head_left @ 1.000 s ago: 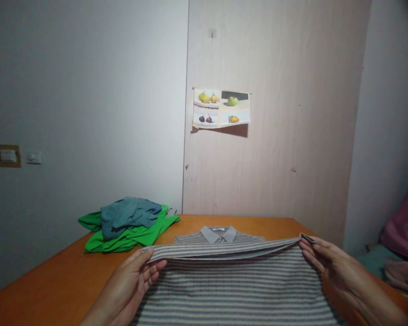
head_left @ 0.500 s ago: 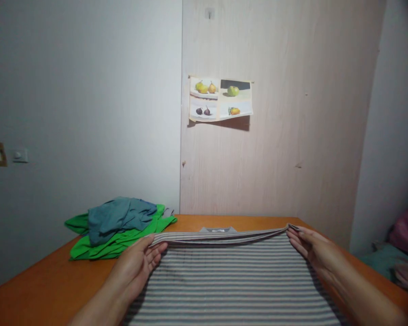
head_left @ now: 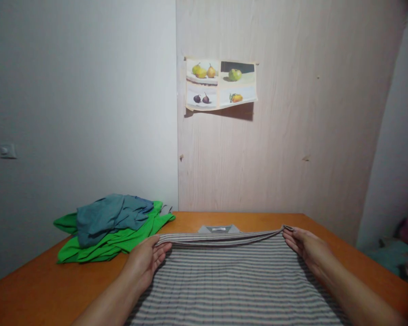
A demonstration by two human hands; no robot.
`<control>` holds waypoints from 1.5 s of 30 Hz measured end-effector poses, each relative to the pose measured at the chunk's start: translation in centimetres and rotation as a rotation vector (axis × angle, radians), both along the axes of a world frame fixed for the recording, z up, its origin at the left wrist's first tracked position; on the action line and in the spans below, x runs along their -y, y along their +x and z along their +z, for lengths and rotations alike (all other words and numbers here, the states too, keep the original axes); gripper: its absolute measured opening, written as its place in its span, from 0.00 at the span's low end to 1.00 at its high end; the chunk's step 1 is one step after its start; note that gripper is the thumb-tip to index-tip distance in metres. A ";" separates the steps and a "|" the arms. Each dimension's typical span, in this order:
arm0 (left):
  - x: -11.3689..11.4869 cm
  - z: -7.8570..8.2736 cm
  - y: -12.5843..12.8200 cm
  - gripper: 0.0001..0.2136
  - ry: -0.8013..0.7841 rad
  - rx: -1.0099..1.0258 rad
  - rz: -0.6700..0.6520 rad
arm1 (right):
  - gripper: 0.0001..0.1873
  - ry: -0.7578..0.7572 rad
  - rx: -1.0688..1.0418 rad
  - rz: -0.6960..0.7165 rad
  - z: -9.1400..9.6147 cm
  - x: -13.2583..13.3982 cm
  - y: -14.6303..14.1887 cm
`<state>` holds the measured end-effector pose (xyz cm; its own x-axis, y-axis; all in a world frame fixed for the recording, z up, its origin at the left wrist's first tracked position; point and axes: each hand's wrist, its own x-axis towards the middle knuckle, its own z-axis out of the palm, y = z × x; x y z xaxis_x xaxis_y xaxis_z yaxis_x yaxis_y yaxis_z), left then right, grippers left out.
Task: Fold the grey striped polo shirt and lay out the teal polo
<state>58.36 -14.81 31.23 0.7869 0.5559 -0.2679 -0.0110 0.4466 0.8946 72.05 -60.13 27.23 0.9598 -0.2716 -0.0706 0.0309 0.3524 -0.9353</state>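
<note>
From my remote seat I see the orange table (head_left: pixel 34 287) spreading wide, with the striped shirt (head_left: pixel 231 280) over its near middle, one edge stretched between the hands. Left of it lies a heap of green and blue-grey clothes (head_left: pixel 105 219). The left hand (head_left: pixel 144 260) pinches one end of that edge between thumb and curled fingers; the right hand (head_left: pixel 306 246) pinches the other. The grey collar (head_left: pixel 206 229), showing fully a second ago, now barely peeks above the edge.
</note>
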 end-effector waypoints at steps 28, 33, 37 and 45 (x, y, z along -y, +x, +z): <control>-1.4 -0.8 6.8 0.03 -0.073 -0.067 0.077 | 0.13 -0.096 -0.170 -0.034 -1.3 -1.6 7.0; -1.2 -1.5 8.0 0.06 -0.095 -0.070 0.084 | 0.13 -0.082 -0.213 -0.031 -2.0 -2.0 7.9; -1.3 -2.5 8.1 0.06 -0.102 -0.081 0.070 | 0.12 -0.074 -0.244 -0.031 -2.9 -2.3 7.9; -1.9 -2.8 8.0 0.07 -0.156 0.042 0.044 | 0.10 -0.048 -0.181 -0.005 -3.2 -1.9 7.7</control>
<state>66.41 -12.91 28.39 0.7749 0.5443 -0.3215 -0.0692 0.5785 0.8127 79.78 -58.19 24.05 0.9312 -0.2835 -0.2290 -0.1380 0.3072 -0.9416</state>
